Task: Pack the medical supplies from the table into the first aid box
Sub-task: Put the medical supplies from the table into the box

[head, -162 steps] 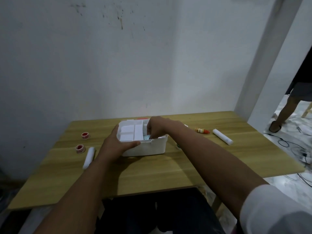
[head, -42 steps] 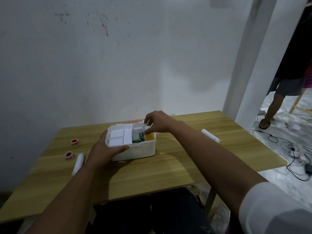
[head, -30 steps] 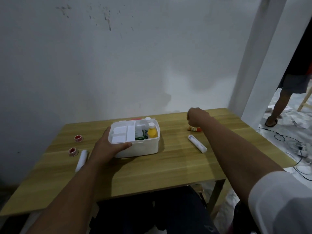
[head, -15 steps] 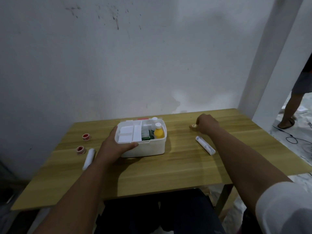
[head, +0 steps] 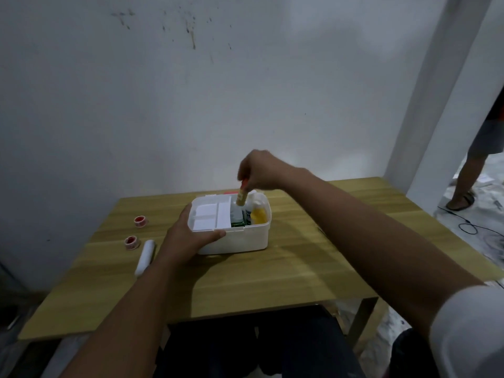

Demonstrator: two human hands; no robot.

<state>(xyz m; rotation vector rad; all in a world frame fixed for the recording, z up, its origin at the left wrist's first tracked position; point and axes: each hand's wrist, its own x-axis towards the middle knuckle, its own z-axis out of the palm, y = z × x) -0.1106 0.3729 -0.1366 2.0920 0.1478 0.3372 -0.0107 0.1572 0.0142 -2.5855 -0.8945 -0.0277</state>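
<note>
A white first aid box (head: 240, 237) stands open in the middle of the wooden table (head: 272, 271). My left hand (head: 188, 236) grips its front left corner. Inside it I see a white divider tray (head: 210, 218), a yellow bottle (head: 258, 214) and a green pack (head: 237, 223). My right hand (head: 259, 170) hovers just above the box's back, pinching a small orange tube with a red cap (head: 242, 196) that points down into the box. Two red-and-white tape rolls (head: 132, 242) (head: 140, 221) and a white bandage roll (head: 146, 256) lie left of the box.
A grey wall runs behind the table. A white pillar (head: 436, 91) rises at the right, and past it a person's leg (head: 469, 181) stands on a floor with cables (head: 469, 227). My right forearm hides part of the table's right side.
My right hand picked up the orange tube from the table's right side and carried it left, over the box. The left hand stayed on the box. The right bandage roll is hidden now.
</note>
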